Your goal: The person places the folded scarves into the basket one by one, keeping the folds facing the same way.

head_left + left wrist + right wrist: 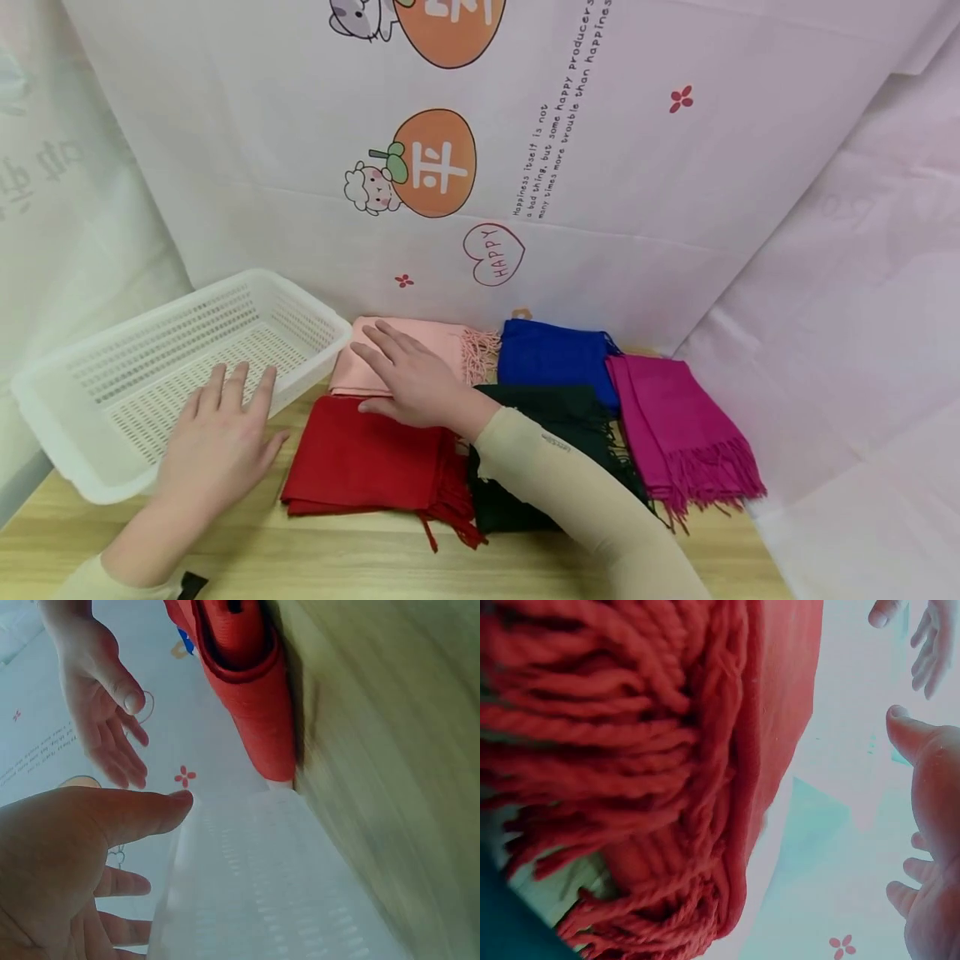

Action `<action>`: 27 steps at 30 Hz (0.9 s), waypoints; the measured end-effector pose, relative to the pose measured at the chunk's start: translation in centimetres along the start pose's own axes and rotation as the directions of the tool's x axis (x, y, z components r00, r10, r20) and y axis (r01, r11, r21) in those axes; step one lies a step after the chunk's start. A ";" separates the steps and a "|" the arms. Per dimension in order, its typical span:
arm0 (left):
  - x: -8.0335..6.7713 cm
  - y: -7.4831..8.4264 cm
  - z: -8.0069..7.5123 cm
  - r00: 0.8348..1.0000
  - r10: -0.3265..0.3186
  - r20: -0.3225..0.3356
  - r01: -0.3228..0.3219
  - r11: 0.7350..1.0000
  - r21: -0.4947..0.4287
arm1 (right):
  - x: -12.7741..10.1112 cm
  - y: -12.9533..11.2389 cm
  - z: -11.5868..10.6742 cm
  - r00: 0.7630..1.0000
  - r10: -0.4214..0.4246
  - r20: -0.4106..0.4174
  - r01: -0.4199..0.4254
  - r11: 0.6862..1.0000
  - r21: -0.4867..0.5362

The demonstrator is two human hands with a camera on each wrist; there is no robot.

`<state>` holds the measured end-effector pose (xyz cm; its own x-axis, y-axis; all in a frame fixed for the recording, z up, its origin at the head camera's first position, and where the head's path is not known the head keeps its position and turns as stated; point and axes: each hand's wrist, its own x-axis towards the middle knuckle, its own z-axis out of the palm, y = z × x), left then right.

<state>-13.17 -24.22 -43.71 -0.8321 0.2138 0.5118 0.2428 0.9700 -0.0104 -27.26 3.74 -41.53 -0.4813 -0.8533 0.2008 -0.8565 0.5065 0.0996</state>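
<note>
A person's 2 hands work over a wooden table (360, 558) w/ 5 folded scarves and a white plastic basket (112, 367). Left hand (213, 446) hovers over the basket's near rim, fingers straight and slightly spread, holding nothing; the left wrist view shows the same, thumb out, palm bare, basket wall just beside it. Right hand (408, 379) reaches across in a beige sleeve (555, 475), fingers flat and relaxed, lying over the pink scarf (431, 342) w/ the thumb near the top edge of the red scarf (360, 458); can't tell if the palm actually presses down or just floats above. It grips nothing. Pink scarf sits at the back, touching the basket's right corner, fringe pointing right. Red scarf lies in front of it, near the table's front, fringe trailing to the right; the right wrist view is filled w/ that red fringe close up. Right of the pink one is the blue scarf (555, 354), and in front of that a dark green scarf (555, 417), partly under the sleeve. Magenta scarf (675, 425) is furthest right, fringe toward the front. A white cloth backdrop (600, 167) w/ cartoon prints and a "HAPPY" heart hangs behind.
</note>
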 end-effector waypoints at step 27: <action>-2.3 -1.4 -0.2 0.999 -0.042 -0.013 0.043 0.998 0.053 | 6.6 -0.4 1.8 0.987 -0.146 -0.071 0.147 0.989 0.002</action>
<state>-11.56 -26.13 -44.71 -0.8349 0.1709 0.5232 0.1801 0.9831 -0.0337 -30.44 -2.29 -42.03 -0.3363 -0.9071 0.2532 -0.9182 0.3755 0.1258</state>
